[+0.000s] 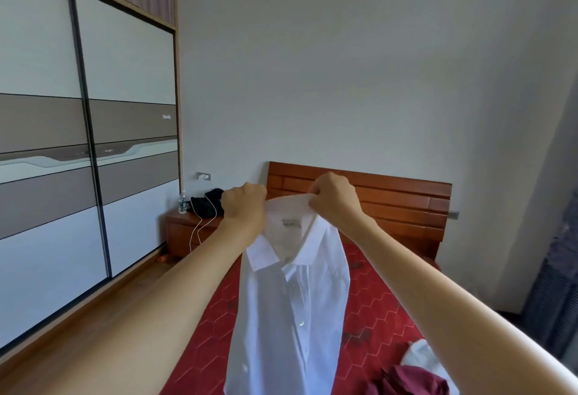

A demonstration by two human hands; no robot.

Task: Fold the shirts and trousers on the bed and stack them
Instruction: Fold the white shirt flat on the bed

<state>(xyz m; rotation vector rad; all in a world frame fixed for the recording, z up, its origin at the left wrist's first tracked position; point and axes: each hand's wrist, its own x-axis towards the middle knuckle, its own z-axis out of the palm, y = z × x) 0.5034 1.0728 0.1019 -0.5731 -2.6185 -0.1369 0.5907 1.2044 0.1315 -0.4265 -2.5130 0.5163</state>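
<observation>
A white button-up shirt [291, 310] hangs in the air in front of me, its buttoned front facing me and its lower part running out of the frame. My left hand [245, 205] grips the back of the collar on the left side. My right hand [334, 196] pinches the collar's top edge on the right. The shirt hangs over a bed with a red hexagon-patterned cover [372, 307]. At the bottom right of the bed lie a dark red garment [413, 383] and a crumpled white one [420, 354].
A wooden headboard [403, 203] stands against the far wall. Left of the bed, a wooden nightstand [178, 235] carries a water bottle [182, 202], a black bundle [208, 202] and a white cable. A sliding-door wardrobe [87, 131] fills the left side; dark curtains [553, 269] hang at right.
</observation>
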